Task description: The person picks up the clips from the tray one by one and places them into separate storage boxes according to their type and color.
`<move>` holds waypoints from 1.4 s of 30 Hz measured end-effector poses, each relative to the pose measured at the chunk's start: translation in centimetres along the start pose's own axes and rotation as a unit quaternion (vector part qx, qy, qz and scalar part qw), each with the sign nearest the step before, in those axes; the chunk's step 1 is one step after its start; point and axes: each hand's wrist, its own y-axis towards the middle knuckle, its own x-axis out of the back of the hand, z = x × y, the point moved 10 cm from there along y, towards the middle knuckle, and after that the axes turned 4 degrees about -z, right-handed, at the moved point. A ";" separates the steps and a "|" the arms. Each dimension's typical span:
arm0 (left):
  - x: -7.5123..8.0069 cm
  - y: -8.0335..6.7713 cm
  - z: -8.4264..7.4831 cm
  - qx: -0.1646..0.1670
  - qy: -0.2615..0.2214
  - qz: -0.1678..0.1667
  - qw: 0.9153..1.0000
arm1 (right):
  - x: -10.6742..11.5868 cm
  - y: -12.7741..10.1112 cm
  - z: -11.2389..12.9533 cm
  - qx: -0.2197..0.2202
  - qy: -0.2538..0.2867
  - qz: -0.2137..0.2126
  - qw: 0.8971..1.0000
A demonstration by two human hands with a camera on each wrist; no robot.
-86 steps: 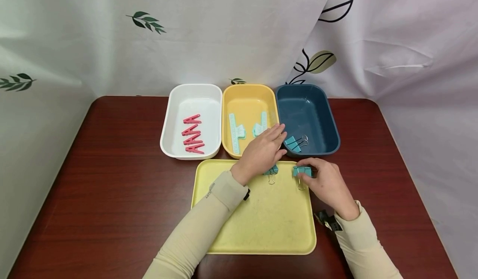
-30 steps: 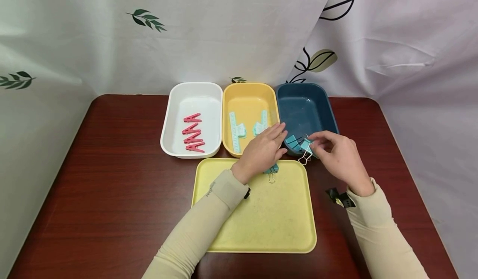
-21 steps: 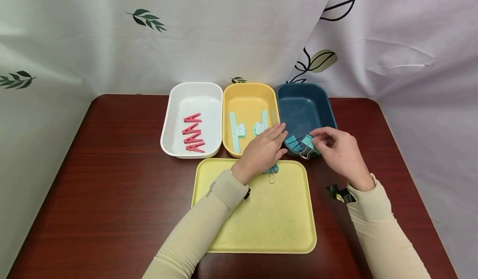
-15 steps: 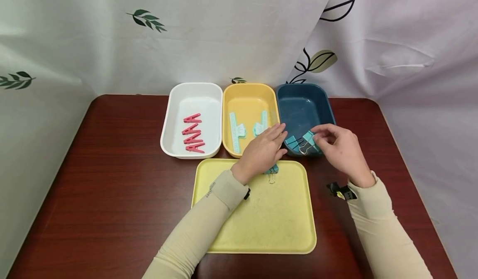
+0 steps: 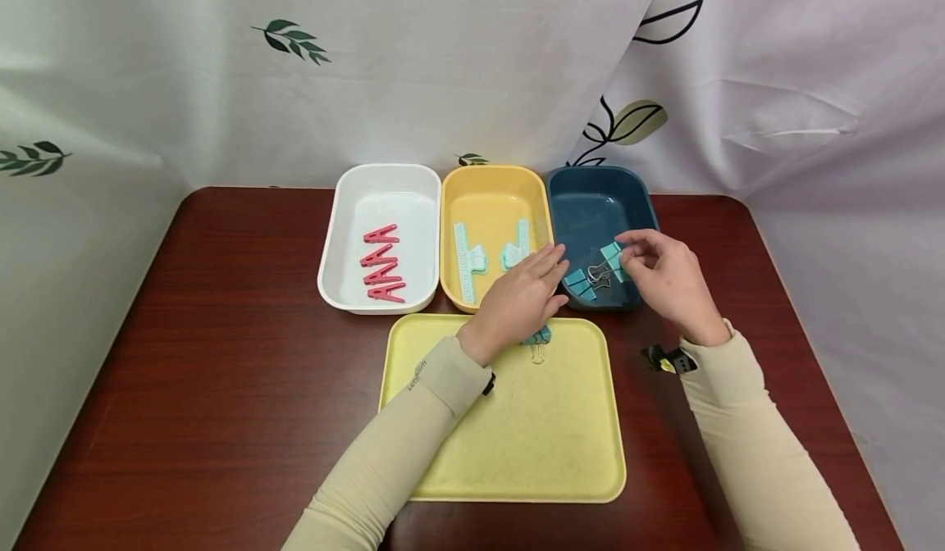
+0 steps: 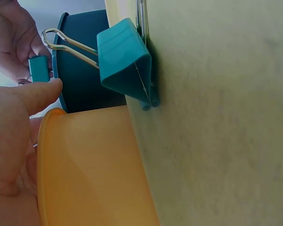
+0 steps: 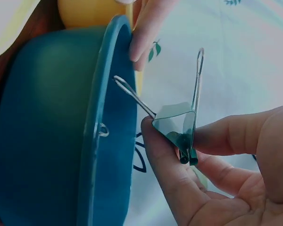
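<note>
My right hand (image 5: 675, 284) pinches a teal binder clip (image 5: 611, 254) over the front right of the dark blue bin (image 5: 600, 219). In the right wrist view, thumb and fingers squeeze the clip (image 7: 172, 120), its two wire handles splayed apart. A second teal binder clip (image 5: 579, 284) lies in that bin's front left corner. My left hand (image 5: 515, 301) rests at the front right rim of the yellow bin (image 5: 490, 207), fingers extended and holding no clip. Just below it, a third binder clip (image 5: 539, 336) sits at the far edge of the yellow tray (image 5: 539, 428).
Several pink clothespins (image 5: 381, 264) lie in a column in the white bin (image 5: 384, 207) at left. Two pale mint clips with ruler-like bars (image 5: 463, 264) are in the yellow bin. The three bins stand side by side behind the tray on a dark red-brown table (image 5: 221, 354).
My right hand took a binder clip from the tray's far right, carried it up to the blue bin, and has shifted it farther back over that bin. The left hand stays put.
</note>
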 end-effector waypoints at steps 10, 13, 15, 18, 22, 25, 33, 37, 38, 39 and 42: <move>0.0 0.0 0.0 0.002 -0.002 0.003 1.000 | -0.4 1.4 -0.6 -0.022 -0.002 0.005 1.000; -0.1 0.0 0.0 0.003 0.000 0.004 1.000 | -0.5 1.8 -0.7 -0.025 -0.002 0.003 1.000; -0.1 0.0 0.0 0.004 0.001 0.005 1.000 | -0.5 2.1 -0.8 -0.029 -0.006 0.004 1.000; -0.1 0.0 0.1 0.005 0.002 0.005 1.000 | -0.8 2.5 -1.1 -0.043 -0.010 0.012 0.999; -0.1 0.1 0.1 0.005 0.004 0.005 1.000 | -1.2 3.0 -1.5 -0.061 -0.006 0.023 0.998; -0.1 0.1 0.1 0.007 0.000 0.007 1.000 | -1.3 3.3 -1.6 -0.068 0.000 0.026 0.997; -0.1 0.1 0.2 0.012 -0.001 0.004 1.000 | -1.8 4.4 -1.7 -0.089 0.012 0.045 0.995; -0.1 0.1 0.2 0.012 -0.002 0.003 1.000 | -2.1 4.8 -1.7 -0.102 0.019 0.052 0.993; -0.1 0.1 0.2 0.011 -0.002 0.002 1.000 | -2.2 4.9 -1.8 -0.105 0.020 0.054 0.993; -0.1 0.1 0.2 0.011 -0.002 0.001 1.000 | -2.4 5.0 -1.8 -0.108 0.022 0.058 0.992; 0.0 0.1 0.2 0.010 -0.002 0.001 1.000 | -2.9 5.3 -2.1 -0.116 0.028 0.070 0.990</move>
